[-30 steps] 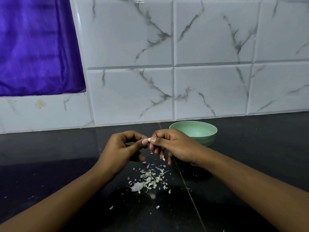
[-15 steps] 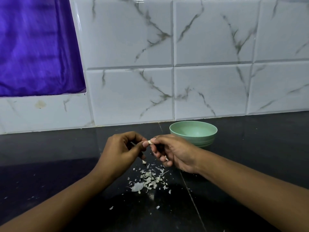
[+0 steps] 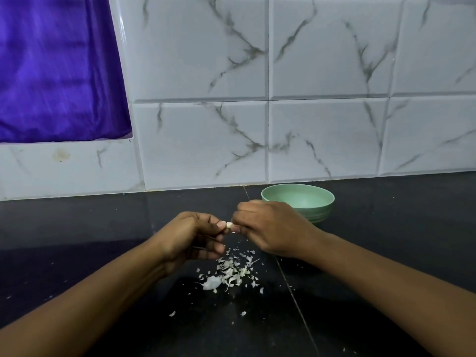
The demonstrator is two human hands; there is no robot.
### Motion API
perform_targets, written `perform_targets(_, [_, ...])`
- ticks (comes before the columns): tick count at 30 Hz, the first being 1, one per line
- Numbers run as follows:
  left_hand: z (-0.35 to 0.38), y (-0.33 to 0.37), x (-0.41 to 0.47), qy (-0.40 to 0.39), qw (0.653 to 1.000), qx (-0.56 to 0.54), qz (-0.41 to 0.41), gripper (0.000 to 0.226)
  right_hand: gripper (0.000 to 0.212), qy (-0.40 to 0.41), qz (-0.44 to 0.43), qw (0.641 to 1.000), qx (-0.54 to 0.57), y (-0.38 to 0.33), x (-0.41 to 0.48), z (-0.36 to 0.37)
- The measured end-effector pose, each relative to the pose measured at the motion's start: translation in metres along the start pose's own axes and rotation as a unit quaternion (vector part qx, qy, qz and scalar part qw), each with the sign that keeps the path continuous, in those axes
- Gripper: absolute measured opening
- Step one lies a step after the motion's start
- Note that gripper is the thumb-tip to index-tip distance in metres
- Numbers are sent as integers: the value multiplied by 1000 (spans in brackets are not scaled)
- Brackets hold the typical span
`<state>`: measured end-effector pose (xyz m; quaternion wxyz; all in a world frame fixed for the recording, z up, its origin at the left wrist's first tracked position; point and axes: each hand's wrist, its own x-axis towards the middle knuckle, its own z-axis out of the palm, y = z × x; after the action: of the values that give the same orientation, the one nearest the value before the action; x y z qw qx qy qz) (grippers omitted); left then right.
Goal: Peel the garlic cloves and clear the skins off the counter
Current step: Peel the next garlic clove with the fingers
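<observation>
A small pale garlic clove (image 3: 229,224) is held above the black counter between both hands. My left hand (image 3: 189,237) pinches it with thumb and fingertips from the left. From the right, my right hand (image 3: 266,228) pinches the clove's other end with its fingers curled. Directly below the hands lies a scattered pile of white garlic skins (image 3: 230,273) on the counter (image 3: 103,228). Most of the clove is hidden by the fingers.
A pale green bowl (image 3: 322,202) stands on the counter just behind my right hand, near the marble-look tiled wall (image 3: 322,137). A purple cloth (image 3: 56,68) hangs at the upper left. A few stray skin flakes (image 3: 172,313) lie nearer the front.
My right hand has rolled over, knuckles turning up, and shifted slightly right while still pinching the clove. My left hand keeps its grip in nearly the same place.
</observation>
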<state>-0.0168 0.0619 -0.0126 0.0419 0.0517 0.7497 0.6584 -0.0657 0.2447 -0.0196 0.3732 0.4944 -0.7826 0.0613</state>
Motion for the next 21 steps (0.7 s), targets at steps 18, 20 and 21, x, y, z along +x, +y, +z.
perform_targets(18, [2, -4, -3, 86, 952, 166, 243, 24, 38, -124, 421, 681, 586, -12, 8, -12])
perform_targets(20, [2, -4, -3, 92, 953, 162, 239, 24, 37, -107, 417, 711, 556, -9, 7, -15])
perform_targets(21, [2, -4, -2, 95, 953, 162, 239, 23, 33, -89, 411, 715, 558, -7, 6, -15])
